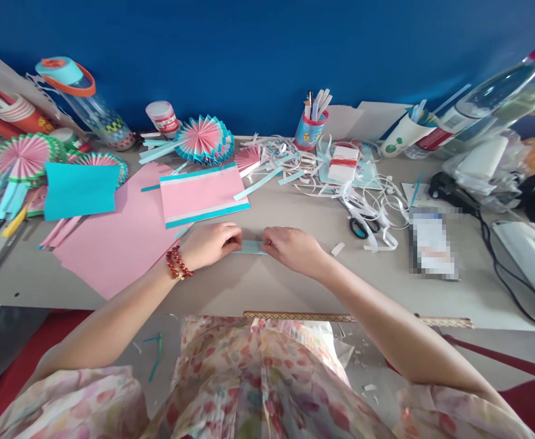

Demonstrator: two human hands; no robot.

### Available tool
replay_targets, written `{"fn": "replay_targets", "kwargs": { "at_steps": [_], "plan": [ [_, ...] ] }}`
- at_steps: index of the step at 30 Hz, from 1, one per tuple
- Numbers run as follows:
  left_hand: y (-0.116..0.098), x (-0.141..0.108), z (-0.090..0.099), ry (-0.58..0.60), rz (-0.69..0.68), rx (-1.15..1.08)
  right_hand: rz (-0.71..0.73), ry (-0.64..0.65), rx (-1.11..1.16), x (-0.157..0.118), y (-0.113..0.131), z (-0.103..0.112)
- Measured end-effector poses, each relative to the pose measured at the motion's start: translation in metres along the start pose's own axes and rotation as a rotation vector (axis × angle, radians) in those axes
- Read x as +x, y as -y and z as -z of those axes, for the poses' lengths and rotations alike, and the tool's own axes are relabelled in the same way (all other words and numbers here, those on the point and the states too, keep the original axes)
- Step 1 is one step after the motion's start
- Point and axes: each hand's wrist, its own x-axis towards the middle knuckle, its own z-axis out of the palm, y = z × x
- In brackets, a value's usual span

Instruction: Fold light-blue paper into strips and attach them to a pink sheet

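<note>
A narrow pale blue paper strip (251, 247) lies flat near the front middle of the table, with one end under each hand. My left hand (212, 244), a red bead bracelet at its wrist, is closed on the strip's left end. Fingers curled, my right hand (290, 247) grips the right end. Just behind them is a pink paper sheet (205, 195) with blue and white bands along its long edges. To the left, a larger pink sheet (116, 238) lies partly under a teal paper piece (80, 190).
Pleated paper fans (204, 140) and a water bottle (88, 103) stand or lie along the back left. Scissors (363, 227) rest among white paper scraps right of centre. A phone (433, 244), a power strip (530, 253) and a large clear bottle (477, 103) are at the right.
</note>
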Motion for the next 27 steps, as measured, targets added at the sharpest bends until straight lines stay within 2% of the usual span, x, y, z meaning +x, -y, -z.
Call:
{"fn": "replay_targets", "kwargs": {
  "at_steps": [9,27],
  "plan": [
    [-0.006,-0.003,0.000,-0.016,0.009,0.016,-0.006,0.013,-0.023,0.001,0.002,0.002],
    [-0.002,-0.008,-0.009,-0.050,0.022,-0.023,-0.021,0.018,-0.035,0.000,0.003,0.002]
  ]
}}
